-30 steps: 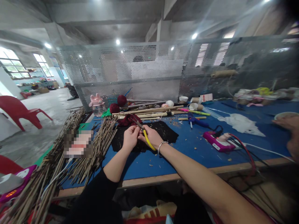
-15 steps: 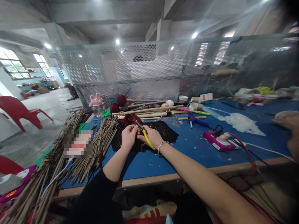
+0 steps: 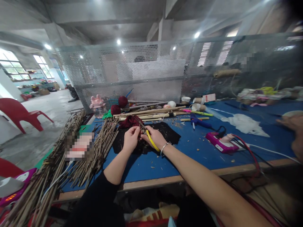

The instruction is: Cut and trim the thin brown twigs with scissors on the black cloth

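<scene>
My right hand (image 3: 155, 137) is closed round yellow-handled scissors (image 3: 149, 137), whose blades point up and left toward a dark red clump (image 3: 129, 121). My left hand (image 3: 131, 139) is pinched shut just left of the blades, on a small piece I cannot make out. Both hands hover over a black cloth (image 3: 165, 132) spread on the blue table (image 3: 189, 151). A silver bracelet sits on my right wrist.
Bundles of thin brown sticks (image 3: 71, 157) cover the table's left end. Long pale rods (image 3: 151, 114), dark red balls (image 3: 123, 101), a pink glue gun (image 3: 219, 143) with red cable and white plastic (image 3: 241, 124) lie around. Another person's hand (image 3: 293, 126) shows at the right edge. A perforated metal screen (image 3: 142, 72) backs the table.
Both hands shifted slightly; the scissors tilted a little more upright, blades nearer the red clump. Nothing was picked up or released.
</scene>
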Available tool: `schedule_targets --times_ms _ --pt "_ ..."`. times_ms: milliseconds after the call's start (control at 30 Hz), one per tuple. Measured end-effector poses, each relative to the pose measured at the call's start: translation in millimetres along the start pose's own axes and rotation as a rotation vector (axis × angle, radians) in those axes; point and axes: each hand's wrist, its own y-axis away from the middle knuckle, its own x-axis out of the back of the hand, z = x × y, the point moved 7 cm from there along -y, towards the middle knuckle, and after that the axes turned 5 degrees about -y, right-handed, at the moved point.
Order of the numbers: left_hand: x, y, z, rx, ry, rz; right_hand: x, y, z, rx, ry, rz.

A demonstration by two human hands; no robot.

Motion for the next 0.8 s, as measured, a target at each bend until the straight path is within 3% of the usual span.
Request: schedule_targets --times_ms 267,500,800 --pt "-3.4 -0.9 1.0 -0.026 -0.033 -0.031 -3.9 1.0 0.1 0.023 0.038 -0.007" --pt "-9.5 1.3 3.6 -0.034 -0.012 -0.087 -3.4 -1.1 -5.5 0.150 -0.014 0.026" --pt "-8.1 0.6 2.6 -0.044 -0.035 -0.073 -0.7 -1.3 -5.6 0.130 -0.030 0.009"
